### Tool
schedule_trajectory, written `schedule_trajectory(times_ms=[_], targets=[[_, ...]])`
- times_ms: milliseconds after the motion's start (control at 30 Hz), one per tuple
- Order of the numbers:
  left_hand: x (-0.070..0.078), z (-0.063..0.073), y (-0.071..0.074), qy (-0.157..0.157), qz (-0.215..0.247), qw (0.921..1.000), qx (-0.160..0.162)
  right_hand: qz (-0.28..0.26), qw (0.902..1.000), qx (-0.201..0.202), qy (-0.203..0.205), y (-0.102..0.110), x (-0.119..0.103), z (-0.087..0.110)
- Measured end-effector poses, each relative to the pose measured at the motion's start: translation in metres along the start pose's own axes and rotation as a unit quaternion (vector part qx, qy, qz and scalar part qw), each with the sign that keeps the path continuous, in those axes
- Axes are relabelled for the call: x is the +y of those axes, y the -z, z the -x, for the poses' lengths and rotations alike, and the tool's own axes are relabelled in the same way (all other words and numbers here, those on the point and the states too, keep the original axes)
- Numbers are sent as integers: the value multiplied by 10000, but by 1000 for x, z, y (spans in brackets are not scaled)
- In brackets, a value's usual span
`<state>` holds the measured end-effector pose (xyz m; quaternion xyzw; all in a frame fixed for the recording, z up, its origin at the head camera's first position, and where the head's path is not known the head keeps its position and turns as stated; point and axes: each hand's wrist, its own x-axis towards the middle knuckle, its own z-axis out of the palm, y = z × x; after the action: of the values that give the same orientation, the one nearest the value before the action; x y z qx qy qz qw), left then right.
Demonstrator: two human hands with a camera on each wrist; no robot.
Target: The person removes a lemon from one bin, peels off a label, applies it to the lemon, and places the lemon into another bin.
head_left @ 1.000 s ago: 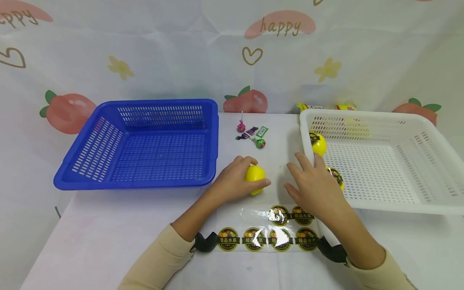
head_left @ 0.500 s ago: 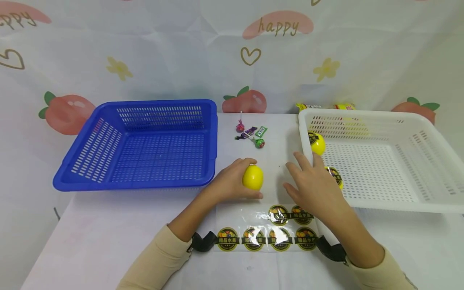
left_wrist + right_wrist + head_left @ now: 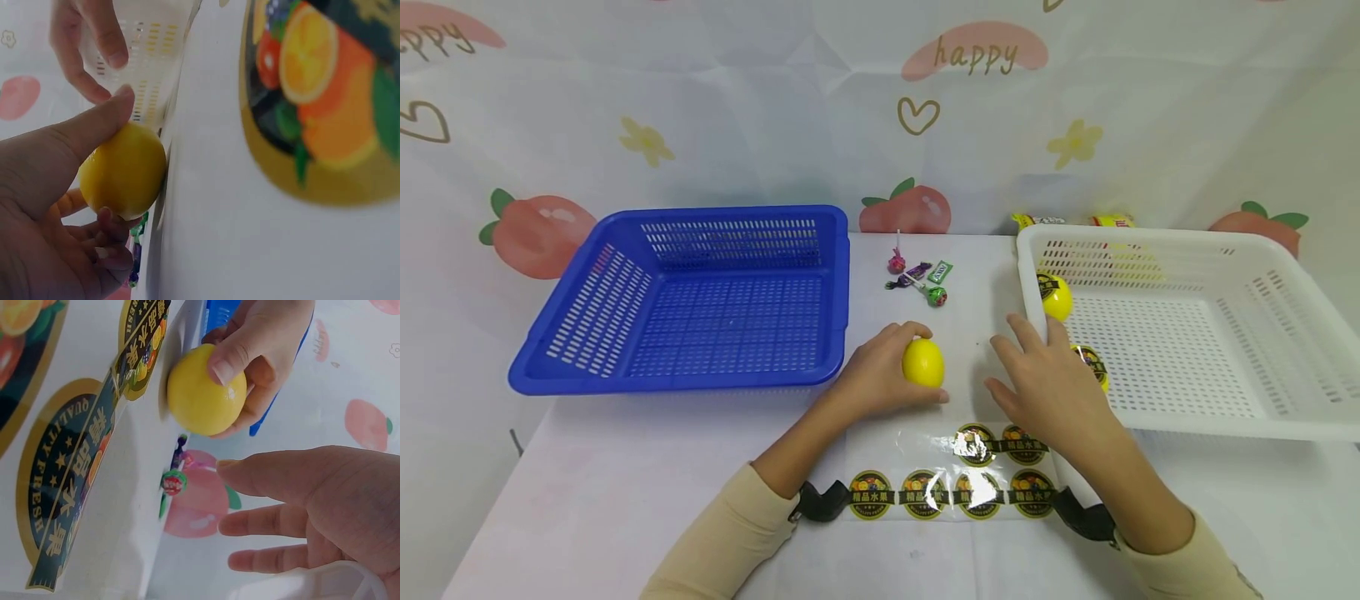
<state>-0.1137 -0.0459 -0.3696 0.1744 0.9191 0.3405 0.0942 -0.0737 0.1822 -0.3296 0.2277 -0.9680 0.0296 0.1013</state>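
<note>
A plain yellow lemon (image 3: 922,362) stands on the white table, and my left hand (image 3: 880,371) grips it between thumb and fingers. In the left wrist view the lemon (image 3: 125,170) is held from the side, its surface bare where it shows. My right hand (image 3: 1054,392) hovers by the near left corner of the white basket (image 3: 1187,423), fingers spread, holding nothing. From the right wrist, its thumb and fingers (image 3: 269,522) look straight and apart from the lemon (image 3: 203,394). Two yellow fruits with round labels (image 3: 1057,298) lie inside that basket, one partly hidden by my right hand.
A blue basket (image 3: 677,387) stands at the left. Lollipops and wrapped candies (image 3: 936,296) lie between the baskets. A clear sheet of round fruit stickers (image 3: 951,496) is in front of my hands. Yellow packets (image 3: 1037,221) sit behind the white basket.
The lemon has shifted slightly left and turned in my left hand, and the thumb has moved from across its front to its near side. My right hand has hardly moved.
</note>
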Motion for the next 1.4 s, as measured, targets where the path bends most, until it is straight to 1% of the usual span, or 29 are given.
schedule_trajectory(times_ms=[100,200,367,433,500,533,600,667,733,767,833,900,933,967,1000,1067,1100,1167,1200,1233,1300,1400], targets=[[1,0,-1,109,42,9999,2,9,10000,16,3,0,0,0],[1,0,-1,188,2,9998,-64,4,10000,36,8,0,0,0],[0,1,0,195,-155,9995,-177,-6,10000,73,24,0,0,0],[2,3,1,204,-305,9991,-219,-7,10000,76,29,0,0,0],[6,7,3,207,-557,9980,-234,-10,10000,77,35,-1,0,0],[10,9,5,172,-712,9971,-216,-15,10000,84,38,-1,1,0],[21,17,7,-26,-1097,9939,-129,-25,9999,102,62,-1,1,0],[33,25,9,-382,-1472,9884,-53,-15,9998,140,123,-1,1,0],[45,34,9,-854,-1815,9796,-86,0,9996,193,199,2,1,1],[50,37,7,-1058,-1954,9748,-187,3,9993,233,280,4,0,3],[55,41,2,-1341,-2196,9652,-469,-128,9979,310,562,10,-4,5],[56,43,-4,-1502,-2535,9527,-743,-436,9940,397,916,18,-11,9],[57,44,-8,-1507,-2686,9474,-872,-629,9913,380,1092,23,-15,12],[56,44,-11,-1513,-2854,9415,-956,-802,9880,333,1281,27,-18,15],[55,44,-15,-1533,-3017,9356,-1007,-1006,9848,167,1409,31,-22,18],[53,44,-20,-1559,-3265,9255,-1116,-1280,9793,-292,1540,36,-26,25],[53,44,-23,-1541,-3347,9222,-1174,-1325,9773,-607,1536,38,-28,27],[51,44,-26,-1478,-3435,9190,-1251,-1276,9745,-1210,1395,37,-29,30],[50,44,-27,-1431,-3468,9179,-1293,-1186,9737,-1444,1300,34,-30,30],[50,44,-28,-1373,-3505,9169,-1329,-1063,9739,-1598,1209,31,-30,30],[49,44,-28,-1222,-3560,9162,-1373,-804,9751,-1758,1088,22,-31,28],[49,45,-25,-949,-3558,9177,-1490,-557,9760,-1834,1034,9,-32,24]])
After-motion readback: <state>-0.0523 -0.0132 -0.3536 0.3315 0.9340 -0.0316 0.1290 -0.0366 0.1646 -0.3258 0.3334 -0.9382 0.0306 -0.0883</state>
